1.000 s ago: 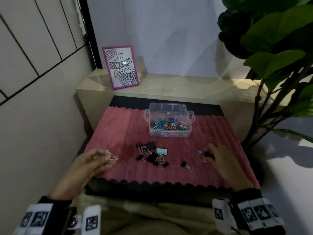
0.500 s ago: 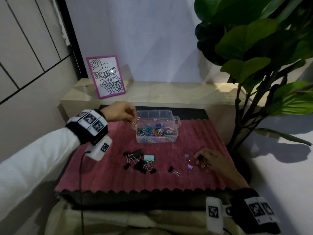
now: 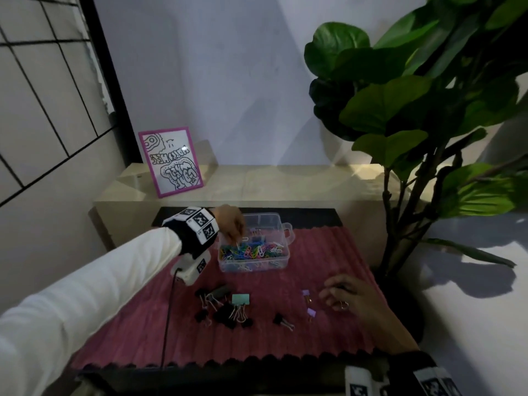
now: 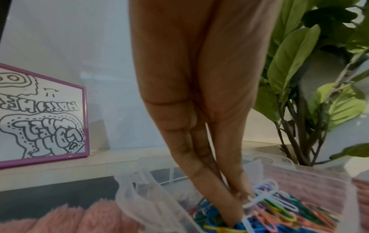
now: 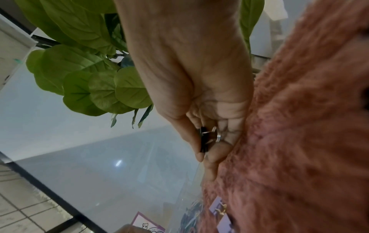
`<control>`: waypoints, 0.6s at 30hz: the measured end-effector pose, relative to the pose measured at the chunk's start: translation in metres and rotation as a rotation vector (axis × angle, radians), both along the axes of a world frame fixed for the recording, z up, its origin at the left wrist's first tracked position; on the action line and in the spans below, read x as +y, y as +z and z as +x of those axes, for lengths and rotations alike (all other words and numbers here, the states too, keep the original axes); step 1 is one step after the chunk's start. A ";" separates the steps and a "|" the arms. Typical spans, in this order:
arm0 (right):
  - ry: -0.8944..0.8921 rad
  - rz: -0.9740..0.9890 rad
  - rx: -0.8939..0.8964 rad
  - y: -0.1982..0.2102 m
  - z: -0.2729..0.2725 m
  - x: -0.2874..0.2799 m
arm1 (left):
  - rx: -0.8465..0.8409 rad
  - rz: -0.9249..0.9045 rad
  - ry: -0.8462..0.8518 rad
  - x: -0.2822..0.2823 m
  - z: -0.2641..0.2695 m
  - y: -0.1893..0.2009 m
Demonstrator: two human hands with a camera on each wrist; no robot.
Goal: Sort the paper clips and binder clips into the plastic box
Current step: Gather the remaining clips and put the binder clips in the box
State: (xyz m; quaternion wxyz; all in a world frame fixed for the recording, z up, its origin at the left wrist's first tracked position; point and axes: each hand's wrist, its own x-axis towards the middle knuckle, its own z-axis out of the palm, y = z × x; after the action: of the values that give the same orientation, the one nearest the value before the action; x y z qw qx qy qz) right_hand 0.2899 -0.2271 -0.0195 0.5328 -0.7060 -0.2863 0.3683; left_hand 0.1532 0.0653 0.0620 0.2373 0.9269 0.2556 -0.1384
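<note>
A white wire paper clip (image 4: 259, 198) is pinched by the left hand (image 3: 231, 222) inside the clear plastic box (image 3: 281, 224); a small black binder clip (image 5: 204, 140) is seemingly pinched in the right hand (image 3: 347, 298).

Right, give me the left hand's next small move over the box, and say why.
Probably let go: part the fingers so the white paper clip drops. The left hand already reaches into the plastic box, fingertips down among the coloured paper clips, still pinching the clip. Then lift clear. The right hand already pinches a black binder clip for its turn.
</note>
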 end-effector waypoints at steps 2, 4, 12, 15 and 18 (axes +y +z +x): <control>-0.003 0.015 0.025 0.004 0.001 0.003 | 0.045 -0.034 -0.053 -0.004 -0.003 -0.004; 0.012 0.009 -0.020 0.009 -0.001 0.008 | 0.047 -0.032 -0.087 -0.009 -0.008 -0.003; 0.312 -0.180 -0.566 0.013 -0.012 0.036 | -0.196 0.051 -0.028 -0.002 -0.050 0.016; 0.448 -0.225 -0.702 0.009 -0.016 0.039 | -0.321 0.020 0.072 -0.001 -0.073 0.017; 0.417 -0.190 -0.603 0.012 -0.011 0.037 | -0.347 -0.004 0.125 -0.010 -0.096 0.010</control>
State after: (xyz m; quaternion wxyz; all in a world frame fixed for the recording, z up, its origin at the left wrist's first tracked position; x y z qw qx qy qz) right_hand 0.2792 -0.1904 -0.0071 0.2703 -0.7555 -0.5324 0.2695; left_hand 0.0577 0.0553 0.0721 0.2879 0.9187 0.2677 0.0382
